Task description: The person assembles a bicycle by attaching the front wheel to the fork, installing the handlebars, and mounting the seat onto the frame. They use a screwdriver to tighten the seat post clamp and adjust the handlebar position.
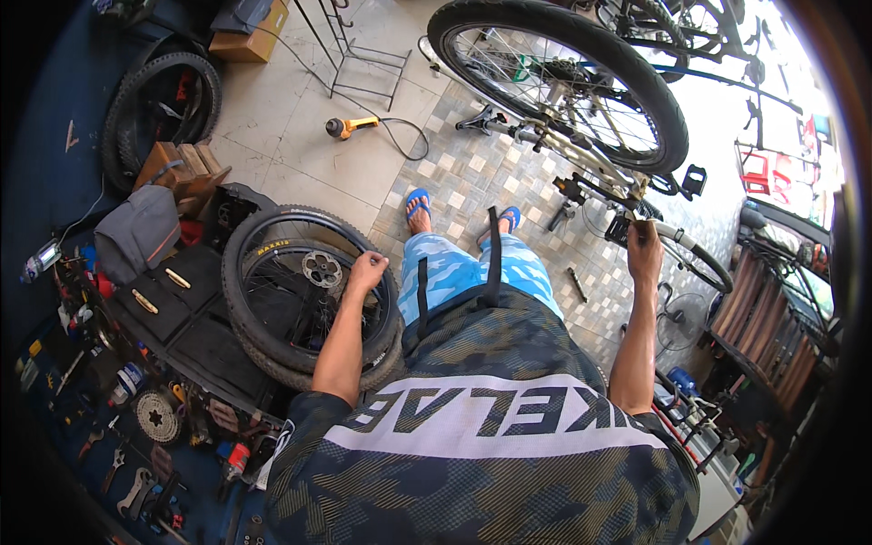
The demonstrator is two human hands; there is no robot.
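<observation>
My left hand [367, 271] is closed, its fingertips pinched together over the edge of a bicycle wheel [238, 272] with a black tire. Whatever sits between those fingers, if anything, is too small to name. This wheel lies flat on another tire at my left, and a round metal disc rotor [322, 270] shows at its hub. My right hand [645, 254] is wrapped round a black pedal [619, 229] of a white-framed bicycle [595, 162]; the fingers partly hide the grip. The bicycle's large wheel [445, 41] stands up in front of me.
A yellow power tool [352, 126] with a cable lies on the tiled floor ahead, near a black metal stand [368, 56]. Wrenches [136, 492] and a sprocket [158, 416] lie at lower left. A fan [681, 320] stands at right. A small dark tool [578, 284] rests on the floor.
</observation>
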